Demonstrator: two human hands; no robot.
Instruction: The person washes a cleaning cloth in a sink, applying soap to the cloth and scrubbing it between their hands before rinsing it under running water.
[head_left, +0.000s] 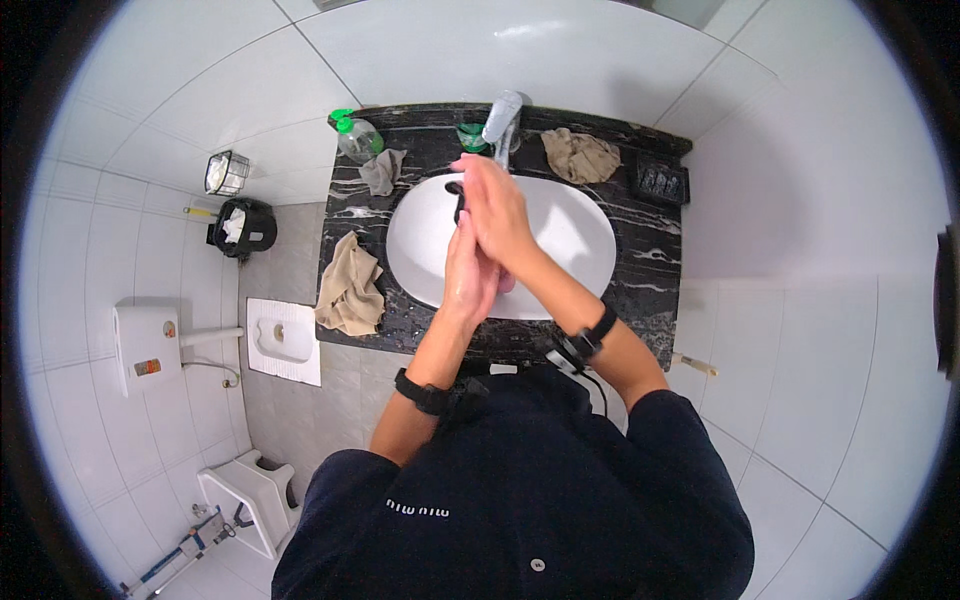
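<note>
Over the white oval washbasin (420, 240), my two hands are pressed together and look wet. My right hand (496, 214) lies across the upper side, its fingers stretched towards the faucet. Beneath it, my left hand (469, 277) is partly covered, and most of its fingers are hidden. Whether anything sits between the palms cannot be seen. A small curved black item (454, 191) shows beside the fingers; whether I touch it is unclear. Just beyond my fingertips stands the chrome single-lever faucet (502, 116). From this angle I cannot tell whether water runs.
On the black marble-patterned counter (649, 255) are a green-topped pump bottle (360, 140), a green container (472, 137), a grey cloth (383, 172), beige cloths (351, 289) (581, 155) and a black soap dish (660, 182). Leftward are a waste bin (255, 225), squat toilet (281, 337) and white stool (251, 502).
</note>
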